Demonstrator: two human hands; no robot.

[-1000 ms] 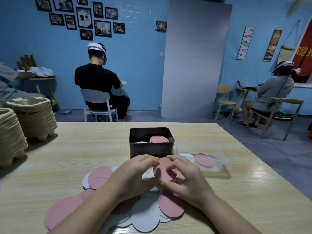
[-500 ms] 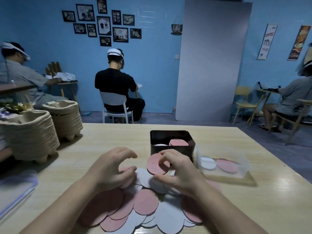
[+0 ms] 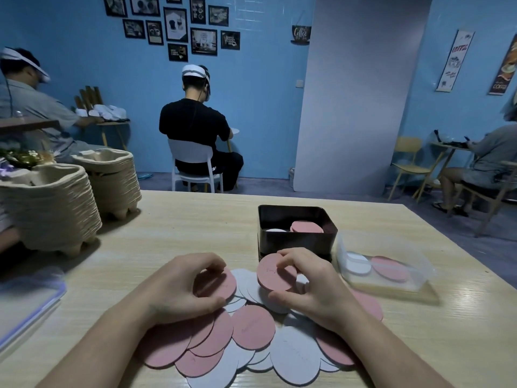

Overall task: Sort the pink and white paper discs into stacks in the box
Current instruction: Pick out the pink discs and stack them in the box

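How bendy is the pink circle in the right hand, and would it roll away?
Probably fairly stiff: the pink disc looks flat though the right hand pinches it only near one edge. Likely very light, since it looks thin. It probably won't roll; the discs in the pile lie flat and overlapping, so they may slide over each other instead.

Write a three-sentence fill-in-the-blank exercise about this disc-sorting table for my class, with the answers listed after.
1. The right hand holds a disc coloured ___.
2. The box beside the clear container is ___ in colour.
3. Inside that box, the pink stack lies to the ___ of the white disc.
Missing words: pink; black; right.
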